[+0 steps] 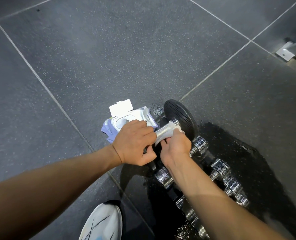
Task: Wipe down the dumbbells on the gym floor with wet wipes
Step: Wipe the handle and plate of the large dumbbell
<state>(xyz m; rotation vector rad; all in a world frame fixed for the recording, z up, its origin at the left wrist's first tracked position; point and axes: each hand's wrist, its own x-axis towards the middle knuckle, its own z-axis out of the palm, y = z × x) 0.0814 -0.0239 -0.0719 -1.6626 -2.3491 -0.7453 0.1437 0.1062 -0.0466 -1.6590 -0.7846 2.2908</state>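
Note:
A dumbbell with a black round head (pixel 180 116) and a knurled metal handle (pixel 162 131) is tilted up from the floor. My left hand (pixel 135 142) grips the near end of that dumbbell. My right hand (pixel 175 147) presses a white wet wipe (pixel 169 131) around the handle, close to the black head. A wipe packet (pixel 135 118) with its white lid flipped open lies on the floor just behind my left hand. Several chrome dumbbells (pixel 220 168) lie in a row under and beside my right forearm.
The floor is dark speckled rubber tiles with pale seams (pixel 45 85). A wet dark patch (pixel 247 161) spreads around the chrome dumbbells. My white shoe (pixel 102 224) is at the bottom edge. A metal bracket (pixel 284 52) sits at the far right.

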